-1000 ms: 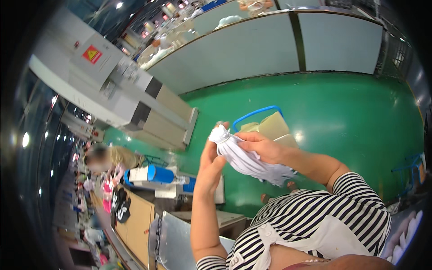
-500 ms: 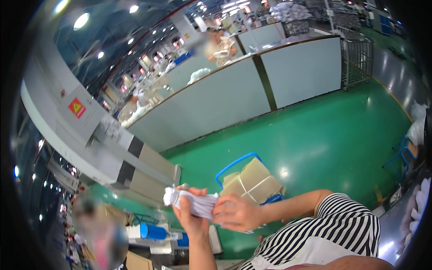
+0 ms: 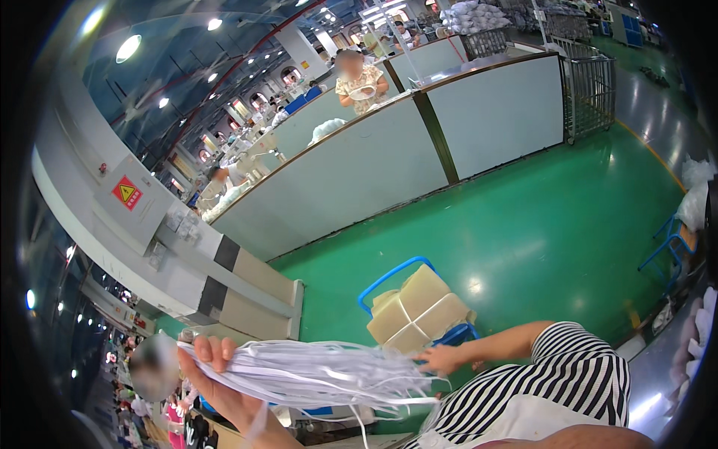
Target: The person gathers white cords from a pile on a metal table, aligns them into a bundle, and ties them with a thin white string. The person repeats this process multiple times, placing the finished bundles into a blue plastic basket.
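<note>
My left hand (image 3: 213,374) is closed around one end of a bundle of thin white cords (image 3: 314,374), raised toward the lower left. From the fist the cords stretch to the right and fan out, and a few loose ends hang down. Near those loose ends is my right hand (image 3: 443,359), its fingers loosely extended toward the cords and apart from one another. Whether the fingertips touch the cords I cannot tell.
A tied brown package (image 3: 422,310) sits on a blue-handled trolley ahead. Left stands a pillar with a warning sign (image 3: 127,193). A long grey partition (image 3: 359,179) crosses beyond the green floor; a co-worker (image 3: 363,82) is behind it. A blue stool (image 3: 673,239) is at right.
The cords were bunched short between both hands and now stretch out long. My left hand has moved left, my right hand slightly right to the loose ends.
</note>
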Action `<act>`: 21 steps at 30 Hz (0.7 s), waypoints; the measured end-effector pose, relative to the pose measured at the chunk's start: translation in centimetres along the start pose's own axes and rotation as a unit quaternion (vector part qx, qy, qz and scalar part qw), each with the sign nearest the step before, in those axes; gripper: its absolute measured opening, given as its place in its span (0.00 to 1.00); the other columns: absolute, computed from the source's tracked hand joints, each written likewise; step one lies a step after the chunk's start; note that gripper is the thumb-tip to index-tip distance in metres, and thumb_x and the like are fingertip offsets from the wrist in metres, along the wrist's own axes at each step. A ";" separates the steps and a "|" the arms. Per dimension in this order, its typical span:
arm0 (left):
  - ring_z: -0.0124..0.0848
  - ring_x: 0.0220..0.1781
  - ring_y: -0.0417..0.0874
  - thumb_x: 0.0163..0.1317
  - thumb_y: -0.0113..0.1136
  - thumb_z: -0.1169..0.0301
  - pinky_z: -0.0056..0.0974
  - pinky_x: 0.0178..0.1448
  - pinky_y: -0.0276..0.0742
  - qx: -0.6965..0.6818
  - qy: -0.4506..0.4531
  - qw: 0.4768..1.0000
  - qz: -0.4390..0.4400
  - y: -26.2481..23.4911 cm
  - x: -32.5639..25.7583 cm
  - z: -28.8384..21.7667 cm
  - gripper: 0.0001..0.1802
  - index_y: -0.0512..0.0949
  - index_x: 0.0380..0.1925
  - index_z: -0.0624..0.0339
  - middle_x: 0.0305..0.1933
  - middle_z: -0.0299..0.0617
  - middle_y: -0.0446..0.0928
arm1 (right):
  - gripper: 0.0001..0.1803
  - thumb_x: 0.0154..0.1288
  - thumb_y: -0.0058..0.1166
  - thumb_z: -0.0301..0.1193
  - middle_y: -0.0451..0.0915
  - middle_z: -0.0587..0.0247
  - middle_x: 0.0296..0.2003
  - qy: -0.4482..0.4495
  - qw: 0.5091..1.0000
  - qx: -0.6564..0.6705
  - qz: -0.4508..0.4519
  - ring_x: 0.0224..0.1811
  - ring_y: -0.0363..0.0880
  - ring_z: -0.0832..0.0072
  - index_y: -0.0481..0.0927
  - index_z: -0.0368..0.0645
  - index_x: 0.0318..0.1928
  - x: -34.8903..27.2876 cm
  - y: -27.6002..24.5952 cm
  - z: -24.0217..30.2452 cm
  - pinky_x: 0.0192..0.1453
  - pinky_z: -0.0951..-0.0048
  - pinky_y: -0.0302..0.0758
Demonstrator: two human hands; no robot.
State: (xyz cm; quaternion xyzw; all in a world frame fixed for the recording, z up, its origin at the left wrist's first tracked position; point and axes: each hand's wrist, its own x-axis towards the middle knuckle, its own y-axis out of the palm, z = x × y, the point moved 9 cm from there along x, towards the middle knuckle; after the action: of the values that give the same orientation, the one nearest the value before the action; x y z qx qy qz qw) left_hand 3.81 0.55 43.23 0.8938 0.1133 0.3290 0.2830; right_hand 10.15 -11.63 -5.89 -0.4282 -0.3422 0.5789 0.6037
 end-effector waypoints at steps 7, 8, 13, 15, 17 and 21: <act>0.21 0.20 0.65 0.65 0.53 0.62 0.31 0.31 0.64 0.192 0.030 0.978 -0.073 -0.6 -0.8 3.0 0.13 0.70 0.44 0.57 0.24 0.34 0.67 | 0.17 0.61 0.54 0.34 0.72 0.59 0.47 -0.060 0.764 0.357 -0.534 0.52 0.71 0.67 0.72 0.41 0.48 -6.8 -30.7 0.0 0.53 0.66 0.69; 0.21 0.20 0.64 0.65 0.53 0.62 0.31 0.31 0.64 0.187 0.035 0.979 -0.072 0.6 -0.7 3.6 0.13 0.70 0.45 0.57 0.23 0.33 0.67 | 0.17 0.61 0.54 0.35 0.72 0.59 0.47 -0.156 0.752 0.326 -0.551 0.53 0.70 0.66 0.72 0.40 0.48 -8.3 -33.7 4.0 0.55 0.65 0.67; 0.19 0.20 0.64 0.66 0.51 0.58 0.29 0.32 0.67 0.113 0.058 0.992 -0.018 4.4 0.3 1.6 0.13 0.69 0.34 0.57 0.21 0.31 0.64 | 0.25 0.59 0.51 0.47 0.66 0.49 0.56 -0.280 0.878 0.050 -0.386 0.58 0.62 0.51 0.75 0.41 0.49 -2.8 -26.4 16.2 0.61 0.48 0.57; 0.19 0.20 0.64 0.66 0.51 0.59 0.29 0.32 0.68 0.093 0.071 0.993 -0.012 5.3 0.8 0.9 0.13 0.68 0.34 0.57 0.20 0.32 0.64 | 0.30 0.55 0.53 0.51 0.63 0.45 0.59 -0.207 0.931 0.007 -0.302 0.59 0.61 0.47 0.74 0.43 0.52 1.2 -18.8 12.3 0.62 0.45 0.56; 0.21 0.20 0.64 0.65 0.53 0.60 0.30 0.34 0.69 0.125 0.049 0.989 -0.055 3.2 0.9 1.7 0.12 0.68 0.32 0.57 0.21 0.32 0.66 | 0.34 0.52 0.55 0.52 0.60 0.44 0.61 -0.153 0.953 -0.014 -0.259 0.60 0.60 0.45 0.73 0.44 0.55 2.1 -16.4 11.0 0.62 0.44 0.55; 0.22 0.19 0.63 0.65 0.54 0.60 0.31 0.32 0.68 0.069 0.029 0.992 -0.103 -1.2 1.9 0.8 0.13 0.67 0.29 0.56 0.20 0.34 0.67 | 0.40 0.48 0.58 0.53 0.54 0.44 0.65 -0.070 0.993 -0.013 -0.089 0.60 0.62 0.45 0.69 0.46 0.59 3.4 -9.5 7.8 0.60 0.45 0.60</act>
State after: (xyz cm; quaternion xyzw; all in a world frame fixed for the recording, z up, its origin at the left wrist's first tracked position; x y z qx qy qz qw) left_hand 5.74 1.91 43.06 0.8850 0.2353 0.3150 0.2495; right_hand 7.26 -6.96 5.57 -0.3624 -0.4279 0.5465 0.6220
